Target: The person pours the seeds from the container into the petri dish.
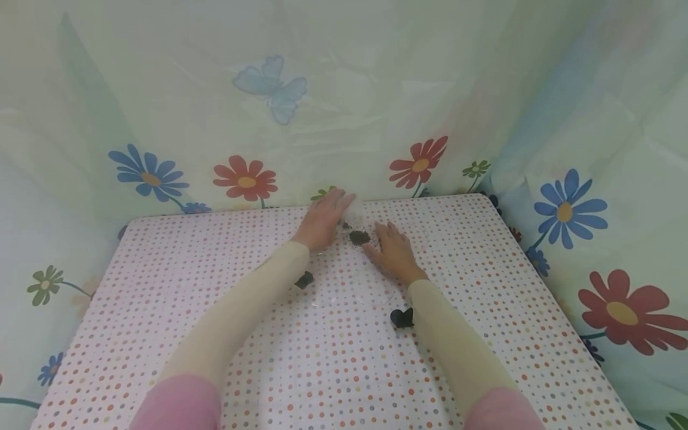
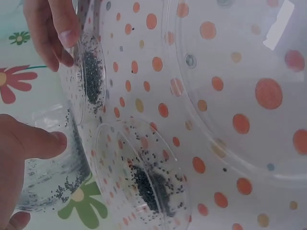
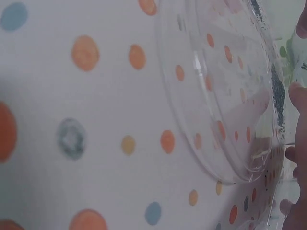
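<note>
My left hand [image 1: 322, 220] is at the table's far edge, gripping a clear plastic container [image 2: 53, 165] with its thumb on the near side. Small black grains cling inside that container. My right hand [image 1: 396, 252] reaches in from the right, fingers spread, fingertips right at the rim of a shallow clear dish [image 2: 101, 103]. A pile of black grains [image 2: 92, 76] lies in that dish. Nearer the left hand, another clear dish [image 2: 108, 165] holds a second heap of grains [image 2: 151, 187]. In the right wrist view the right hand [image 3: 298, 139] shows only partly.
A larger clear round dish [image 3: 201, 158] lies on the near side of the grains. The polka-dot tabletop [image 1: 301, 370] ends at a flowered curtain [image 1: 333, 137] behind. Black mounts [image 1: 402, 318] show at both wrists.
</note>
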`<state>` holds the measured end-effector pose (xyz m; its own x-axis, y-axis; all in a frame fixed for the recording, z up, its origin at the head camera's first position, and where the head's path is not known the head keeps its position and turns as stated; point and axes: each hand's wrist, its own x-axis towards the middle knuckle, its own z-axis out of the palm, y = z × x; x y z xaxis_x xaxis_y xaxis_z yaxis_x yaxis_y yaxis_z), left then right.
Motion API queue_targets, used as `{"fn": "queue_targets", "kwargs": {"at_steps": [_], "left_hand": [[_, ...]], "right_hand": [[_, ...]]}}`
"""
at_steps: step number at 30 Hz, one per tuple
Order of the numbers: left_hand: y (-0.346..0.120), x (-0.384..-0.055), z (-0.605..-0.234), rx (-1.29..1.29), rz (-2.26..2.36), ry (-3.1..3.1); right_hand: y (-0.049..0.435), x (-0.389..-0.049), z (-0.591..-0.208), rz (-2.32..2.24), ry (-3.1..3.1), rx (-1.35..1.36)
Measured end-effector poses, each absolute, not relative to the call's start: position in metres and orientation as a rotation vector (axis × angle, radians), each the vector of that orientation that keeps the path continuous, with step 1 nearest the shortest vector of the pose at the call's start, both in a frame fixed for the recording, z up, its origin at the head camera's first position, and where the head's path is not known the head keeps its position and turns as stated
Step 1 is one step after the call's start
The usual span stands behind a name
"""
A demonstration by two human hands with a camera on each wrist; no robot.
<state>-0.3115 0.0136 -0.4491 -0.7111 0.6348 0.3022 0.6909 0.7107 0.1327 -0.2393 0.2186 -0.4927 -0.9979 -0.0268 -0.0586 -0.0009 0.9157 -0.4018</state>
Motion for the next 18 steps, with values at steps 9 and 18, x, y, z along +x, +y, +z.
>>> {"fn": "queue_targets", "kwargs": {"at_steps": [9,18], "left_hand": [[0.0063,-0.3091,-0.4483,-0.973,-0.497,-2.721],[0.0035,-0.3062,-0.4462,-0.970,-0.504,-2.737]], "right_hand": [[0.2178,-0.2385,-0.4891,-0.673,3.037,-0.019],[0.2169,-0.2387,-0.4895,-0.711,3.065,-0.032]]}}
